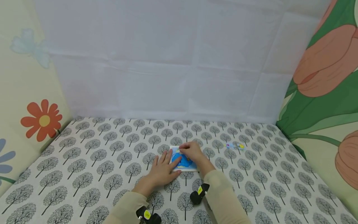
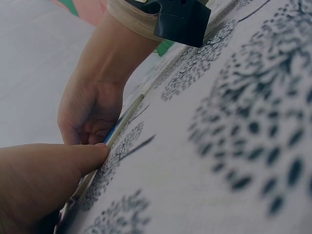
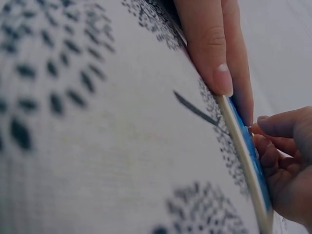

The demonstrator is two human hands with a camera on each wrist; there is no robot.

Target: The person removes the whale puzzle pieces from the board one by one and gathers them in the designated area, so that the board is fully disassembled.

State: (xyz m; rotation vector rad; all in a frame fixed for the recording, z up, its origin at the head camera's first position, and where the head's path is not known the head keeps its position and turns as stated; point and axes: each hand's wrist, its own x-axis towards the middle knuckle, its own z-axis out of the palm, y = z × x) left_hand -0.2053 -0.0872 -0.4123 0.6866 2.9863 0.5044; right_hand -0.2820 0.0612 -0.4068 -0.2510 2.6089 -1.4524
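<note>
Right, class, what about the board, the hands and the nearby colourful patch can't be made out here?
- Head: part of the blue-pictured board, covered by the left hand and right hand.
- Head: whether the colourful patch is several pieces; too small.
- Left wrist: the board's picture, seen nearly edge-on.
- Right wrist: the board's near end, cut off by the bottom edge.

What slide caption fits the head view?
Left hand resting on a blue-and-white board, right hand over its upper right part, fingers curled, on tree-print cloth.
</note>
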